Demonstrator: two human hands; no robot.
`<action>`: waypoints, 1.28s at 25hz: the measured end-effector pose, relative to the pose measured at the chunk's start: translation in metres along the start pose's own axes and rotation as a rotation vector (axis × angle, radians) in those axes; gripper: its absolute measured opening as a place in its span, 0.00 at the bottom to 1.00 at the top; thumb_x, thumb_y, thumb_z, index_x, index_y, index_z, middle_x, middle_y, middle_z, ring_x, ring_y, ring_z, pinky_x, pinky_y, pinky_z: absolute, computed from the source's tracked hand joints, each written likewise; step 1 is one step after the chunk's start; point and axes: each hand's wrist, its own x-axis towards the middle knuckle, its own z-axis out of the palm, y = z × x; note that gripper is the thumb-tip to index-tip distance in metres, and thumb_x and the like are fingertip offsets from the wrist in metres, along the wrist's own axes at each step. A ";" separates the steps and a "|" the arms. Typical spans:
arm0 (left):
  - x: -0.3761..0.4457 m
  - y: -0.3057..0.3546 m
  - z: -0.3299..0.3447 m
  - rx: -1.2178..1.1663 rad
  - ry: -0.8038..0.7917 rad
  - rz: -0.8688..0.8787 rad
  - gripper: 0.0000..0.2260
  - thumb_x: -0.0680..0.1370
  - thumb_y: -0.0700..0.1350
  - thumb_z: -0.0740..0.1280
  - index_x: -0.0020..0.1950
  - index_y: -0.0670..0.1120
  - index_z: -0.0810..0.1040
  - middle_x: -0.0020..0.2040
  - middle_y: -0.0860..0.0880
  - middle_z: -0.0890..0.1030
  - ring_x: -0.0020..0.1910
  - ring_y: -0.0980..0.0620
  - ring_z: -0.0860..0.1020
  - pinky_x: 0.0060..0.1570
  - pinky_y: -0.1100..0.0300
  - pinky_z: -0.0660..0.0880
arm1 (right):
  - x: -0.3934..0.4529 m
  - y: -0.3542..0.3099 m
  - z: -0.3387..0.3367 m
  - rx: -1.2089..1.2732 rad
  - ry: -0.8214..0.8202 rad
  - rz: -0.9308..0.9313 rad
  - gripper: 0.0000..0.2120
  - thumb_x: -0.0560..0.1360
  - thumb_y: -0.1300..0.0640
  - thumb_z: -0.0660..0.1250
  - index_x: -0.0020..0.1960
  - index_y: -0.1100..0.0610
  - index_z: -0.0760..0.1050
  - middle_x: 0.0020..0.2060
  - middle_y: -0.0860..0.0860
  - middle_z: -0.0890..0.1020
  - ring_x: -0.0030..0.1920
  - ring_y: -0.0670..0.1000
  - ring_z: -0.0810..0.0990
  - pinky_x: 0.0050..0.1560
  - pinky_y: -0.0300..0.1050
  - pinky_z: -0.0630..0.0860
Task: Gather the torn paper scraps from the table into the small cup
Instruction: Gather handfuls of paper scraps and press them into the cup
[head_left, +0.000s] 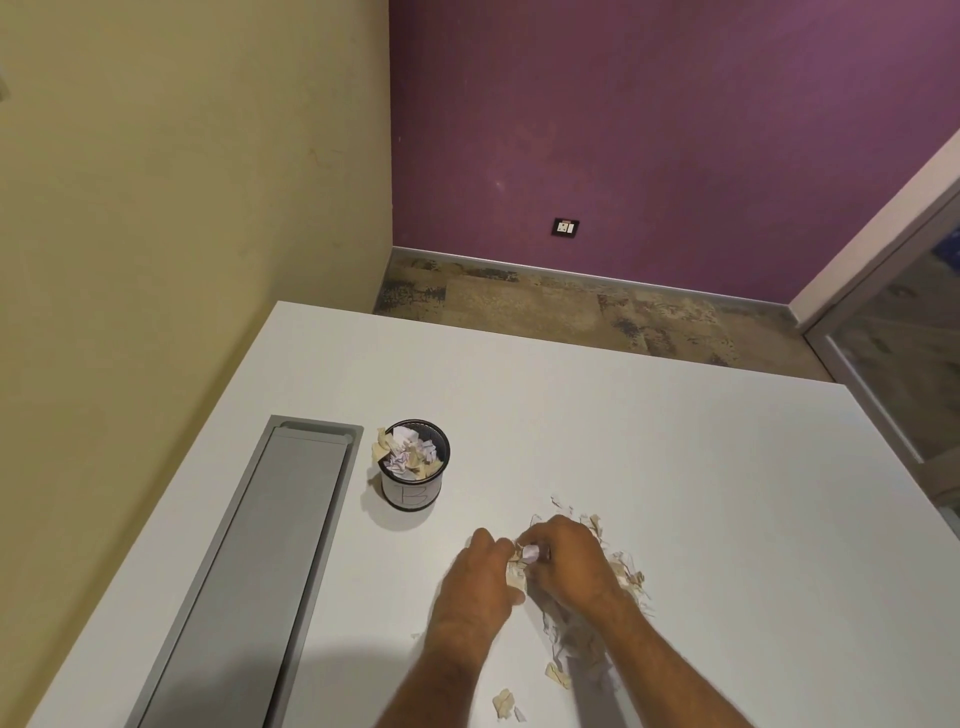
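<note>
A small black mesh cup (412, 488) with a white label stands on the white table (675, 467), heaped with white and tan paper scraps, one hanging over its left rim. To its lower right lies a loose pile of torn paper scraps (618, 571). My left hand (480, 577) and my right hand (563, 558) meet over the pile's left side, fingers pinched together on a bunch of scraps (524, 558) between them. More scraps (558, 675) lie near my right forearm, partly hidden by it.
A long grey cable tray lid (270, 571) is set into the table left of the cup. The table's far edge borders patterned carpet (571, 306); a yellow wall is at left, a purple wall behind, a glass door frame at right.
</note>
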 end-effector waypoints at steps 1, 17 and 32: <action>0.000 -0.003 0.000 -0.025 0.020 -0.012 0.15 0.73 0.46 0.73 0.58 0.52 0.75 0.54 0.51 0.73 0.51 0.48 0.79 0.50 0.59 0.75 | 0.000 0.002 0.001 0.028 0.013 0.010 0.07 0.66 0.58 0.69 0.39 0.47 0.83 0.36 0.45 0.83 0.39 0.46 0.80 0.40 0.40 0.74; -0.033 -0.027 -0.017 -0.314 0.149 -0.105 0.06 0.70 0.55 0.72 0.34 0.64 0.78 0.35 0.62 0.79 0.37 0.66 0.79 0.44 0.63 0.79 | 0.054 -0.117 -0.051 0.332 0.220 -0.283 0.10 0.64 0.60 0.79 0.43 0.51 0.85 0.38 0.45 0.86 0.36 0.37 0.79 0.37 0.25 0.70; -0.065 -0.046 -0.049 -0.523 0.462 -0.027 0.06 0.65 0.40 0.81 0.36 0.47 0.86 0.36 0.53 0.83 0.32 0.58 0.80 0.37 0.66 0.77 | 0.119 -0.181 0.001 -0.575 -0.196 -0.309 0.11 0.73 0.63 0.65 0.54 0.63 0.77 0.53 0.61 0.79 0.51 0.62 0.80 0.41 0.46 0.72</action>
